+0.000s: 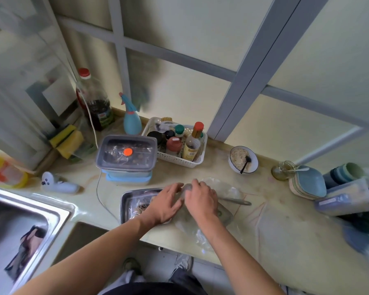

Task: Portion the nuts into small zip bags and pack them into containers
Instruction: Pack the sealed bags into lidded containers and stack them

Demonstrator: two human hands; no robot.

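My 2 hands meet over the counter [275, 226] — my left hand [165, 204] lies flat, fingers straight, above the metal tray [126, 201]; my right hand [200, 201] curls around a small clear bag [186, 187] just beside it.

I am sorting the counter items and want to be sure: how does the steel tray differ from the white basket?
The steel tray is shiny metal with solid walls; the white basket is plastic with perforated sides. The tray is shallow and sits at the counter's front, partly under the left hand; the basket is deeper and stands at the back by the window. The tray holds clear bags; the basket holds upright bottles and jars. Both are rectangular and open-topped.
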